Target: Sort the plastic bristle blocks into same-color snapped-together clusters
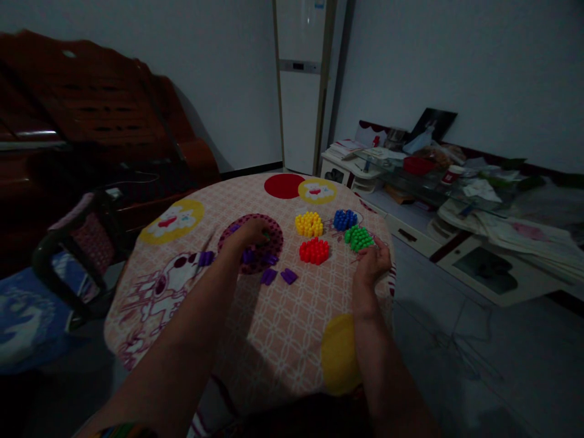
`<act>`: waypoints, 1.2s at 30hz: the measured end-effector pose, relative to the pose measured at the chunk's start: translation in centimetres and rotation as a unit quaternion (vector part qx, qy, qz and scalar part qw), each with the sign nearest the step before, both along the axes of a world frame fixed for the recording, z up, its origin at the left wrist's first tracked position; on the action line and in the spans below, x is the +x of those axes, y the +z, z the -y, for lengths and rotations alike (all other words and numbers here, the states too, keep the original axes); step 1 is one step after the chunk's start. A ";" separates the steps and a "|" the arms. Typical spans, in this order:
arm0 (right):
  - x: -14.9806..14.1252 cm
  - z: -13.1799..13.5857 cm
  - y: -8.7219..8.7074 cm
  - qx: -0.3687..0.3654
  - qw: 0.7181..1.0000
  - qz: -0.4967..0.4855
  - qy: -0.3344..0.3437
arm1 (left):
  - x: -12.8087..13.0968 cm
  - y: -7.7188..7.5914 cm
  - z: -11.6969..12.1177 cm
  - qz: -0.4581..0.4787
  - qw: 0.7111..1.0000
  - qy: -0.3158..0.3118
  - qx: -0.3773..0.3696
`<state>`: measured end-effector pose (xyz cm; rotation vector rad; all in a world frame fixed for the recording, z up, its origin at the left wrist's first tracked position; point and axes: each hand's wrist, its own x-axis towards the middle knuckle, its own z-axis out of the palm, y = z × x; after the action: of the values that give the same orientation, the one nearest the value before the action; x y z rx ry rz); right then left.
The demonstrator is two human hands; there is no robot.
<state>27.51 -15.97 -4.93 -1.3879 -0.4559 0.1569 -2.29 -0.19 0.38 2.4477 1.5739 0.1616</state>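
My left hand (253,232) is over the dark dotted circle on the tablecloth, fingers pinched on what looks like a small green peg (267,233). Around and below it lie several purple plastic pieces (269,277), some partly hidden by my wrist. At the table's right side my right hand (376,261) is curled, its fingertips against the near right edge of a cluster of green pegs (359,239). Beside that stand clusters of blue pegs (345,219), yellow pegs (309,224) and red pegs (314,250). Dim light blurs the fingertips.
A patterned cloth covers the round table (274,328). To the left are a chair (68,267) and a carved wooden sofa (104,115). A cluttered low cabinet (420,237) stands on the right, and a tall white air conditioner (298,115) at the back.
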 end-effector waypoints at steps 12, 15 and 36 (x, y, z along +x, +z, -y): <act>0.4 0.1 0.0 -0.037 0.999 0.013 -0.019 | 2.3 2.7 2.8 0.081 0.995 0.016 0.059; 0.8 0.1 -0.3 -0.049 0.998 0.025 -0.027 | 6.7 3.8 4.6 0.245 0.967 -0.066 0.033; 0.6 -0.1 0.0 -0.026 0.999 -0.014 -0.023 | 21.5 -2.4 13.1 0.267 0.961 -0.074 0.021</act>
<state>28.11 -15.91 -4.91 -1.4435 -0.3996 0.1506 19.20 -13.33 -2.04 2.2703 1.1560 0.7638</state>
